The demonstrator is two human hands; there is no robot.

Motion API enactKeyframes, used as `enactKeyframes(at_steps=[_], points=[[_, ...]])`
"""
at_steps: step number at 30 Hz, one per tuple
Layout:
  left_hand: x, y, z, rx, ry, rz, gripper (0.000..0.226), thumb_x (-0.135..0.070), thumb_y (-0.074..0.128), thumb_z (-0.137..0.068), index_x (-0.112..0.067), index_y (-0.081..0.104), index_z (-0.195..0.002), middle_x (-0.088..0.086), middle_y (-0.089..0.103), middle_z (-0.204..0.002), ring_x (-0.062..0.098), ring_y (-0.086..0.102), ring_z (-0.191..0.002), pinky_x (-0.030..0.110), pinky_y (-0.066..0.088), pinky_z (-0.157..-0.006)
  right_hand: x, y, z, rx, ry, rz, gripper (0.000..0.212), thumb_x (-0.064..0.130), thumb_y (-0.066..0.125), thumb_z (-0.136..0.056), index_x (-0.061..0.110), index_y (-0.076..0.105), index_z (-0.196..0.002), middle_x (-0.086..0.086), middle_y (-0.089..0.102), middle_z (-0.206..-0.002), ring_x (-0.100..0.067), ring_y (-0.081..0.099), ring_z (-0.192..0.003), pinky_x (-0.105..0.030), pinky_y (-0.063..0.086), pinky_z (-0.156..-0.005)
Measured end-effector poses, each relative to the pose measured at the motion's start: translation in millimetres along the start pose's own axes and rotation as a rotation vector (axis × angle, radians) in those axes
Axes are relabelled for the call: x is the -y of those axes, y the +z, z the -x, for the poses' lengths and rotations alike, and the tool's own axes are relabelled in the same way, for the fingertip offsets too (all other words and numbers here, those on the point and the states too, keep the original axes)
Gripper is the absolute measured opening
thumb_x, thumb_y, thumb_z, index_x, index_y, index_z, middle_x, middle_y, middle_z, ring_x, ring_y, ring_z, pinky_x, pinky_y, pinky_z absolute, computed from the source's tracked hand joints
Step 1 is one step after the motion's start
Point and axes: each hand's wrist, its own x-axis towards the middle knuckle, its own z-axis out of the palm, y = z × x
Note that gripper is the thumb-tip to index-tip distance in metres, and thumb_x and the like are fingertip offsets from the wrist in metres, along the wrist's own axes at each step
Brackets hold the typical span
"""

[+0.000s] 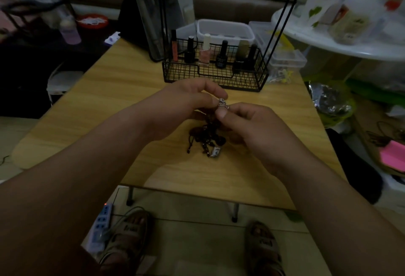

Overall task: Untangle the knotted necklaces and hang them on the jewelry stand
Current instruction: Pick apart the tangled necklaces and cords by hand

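Observation:
Both hands meet above the middle of the wooden table (114, 91). My left hand (184, 102) and my right hand (245, 122) pinch a small knot of silver chain (223, 102) between thumbs and fingertips. Below it hangs a tangle of dark beaded necklaces (207, 137), with a small silver tag at its lower end resting on the table. Thin black rods (278, 24) rise at the back of the table; I cannot tell whether they belong to the jewelry stand.
A black wire basket (245, 78) with several nail polish bottles stands just behind the hands. Clear plastic boxes (287, 59) sit at the back right, a dark upright object (153, 13) at the back. A power strip (100, 225) lies on the floor.

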Motion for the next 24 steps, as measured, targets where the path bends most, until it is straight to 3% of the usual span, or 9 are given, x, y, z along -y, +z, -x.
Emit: enactKeyframes(at_steps=[4, 6, 8, 11, 14, 17, 21, 24], points=[[-2, 0, 2, -0.013, 0.061, 0.011, 0.022, -0.002, 0.062, -0.099, -0.01, 0.067, -0.119, 0.009, 0.073, -0.094, 0.017, 0.065, -0.078, 0.027, 0.055, -0.077, -3, -1, -4, -0.009, 0.036, -0.108, 0.003, 0.023, 0.076, -0.092, 0.02, 0.077, -0.093, -0.007, 0.079, -0.096, -0.034, 0.073, -0.101, -0.053, 0.056, -0.092], [-3, -1, 2, -0.045, 0.067, 0.011, 0.022, -0.003, 0.064, -0.098, -0.01, 0.067, -0.118, 0.007, 0.068, -0.088, 0.015, 0.064, -0.074, 0.025, 0.055, -0.072, -4, -3, -6, -0.004, 0.059, -0.168, 0.004, 0.018, 0.073, -0.093, 0.018, 0.074, -0.089, -0.01, 0.079, -0.098, -0.037, 0.072, -0.103, -0.048, 0.055, -0.088], [-3, -3, 2, -0.057, 0.053, 0.015, 0.022, -0.004, 0.064, -0.098, -0.01, 0.067, -0.119, 0.004, 0.064, -0.084, 0.014, 0.063, -0.072, 0.026, 0.054, -0.069, -2, -6, -8, 0.01, 0.098, -0.317, 0.007, 0.014, 0.066, -0.096, 0.015, 0.07, -0.09, -0.008, 0.079, -0.098, -0.027, 0.075, -0.095, -0.038, 0.053, -0.081], [-1, -5, 2, -0.033, 0.02, -0.031, 0.022, -0.009, 0.067, -0.097, -0.013, 0.068, -0.119, -0.005, 0.06, -0.074, 0.01, 0.058, -0.07, 0.028, 0.051, -0.07, 3, -8, -8, 0.03, 0.134, -0.517, 0.007, 0.012, 0.058, -0.098, 0.011, 0.065, -0.096, -0.005, 0.074, -0.088, -0.019, 0.07, -0.089, -0.032, 0.053, -0.079], [0, -3, 3, 0.018, -0.003, -0.091, 0.021, -0.008, 0.067, -0.097, -0.011, 0.067, -0.118, -0.008, 0.057, -0.07, 0.007, 0.052, -0.068, 0.029, 0.044, -0.07, 3, -8, -10, 0.009, 0.097, -0.52, 0.009, 0.011, 0.057, -0.098, 0.011, 0.064, -0.093, -0.004, 0.065, -0.08, -0.024, 0.065, -0.092, -0.037, 0.052, -0.085], [-1, -1, 3, 0.008, 0.012, -0.1, 0.018, 0.002, 0.062, -0.094, -0.007, 0.067, -0.109, -0.004, 0.059, -0.074, 0.009, 0.053, -0.069, 0.029, 0.045, -0.071, 4, -9, -10, -0.023, 0.084, -0.545, 0.005, 0.009, 0.058, -0.098, 0.009, 0.062, -0.096, -0.002, 0.058, -0.071, -0.021, 0.068, -0.08, -0.036, 0.054, -0.082], [0, -1, 0, -0.08, 0.029, -0.136, 0.009, -0.007, 0.062, -0.098, -0.013, 0.069, -0.101, 0.004, 0.066, -0.085, 0.016, 0.064, -0.076, 0.04, 0.056, -0.08, 0, -8, -11, -0.042, 0.056, -0.455, 0.002, 0.01, 0.061, -0.098, 0.009, 0.062, -0.097, -0.002, 0.055, -0.07, -0.019, 0.068, -0.073, -0.036, 0.056, -0.077], [1, 4, -1, -0.102, 0.021, -0.142, 0.01, -0.013, 0.061, -0.102, -0.012, 0.068, -0.096, -0.005, 0.065, -0.068, 0.019, 0.067, -0.075, 0.047, 0.057, -0.089, -2, -6, -12, -0.063, 0.032, -0.337, 0.005, 0.014, 0.064, -0.098, 0.013, 0.064, -0.092, -0.001, 0.061, -0.073, -0.021, 0.065, -0.074, -0.038, 0.054, -0.073]])
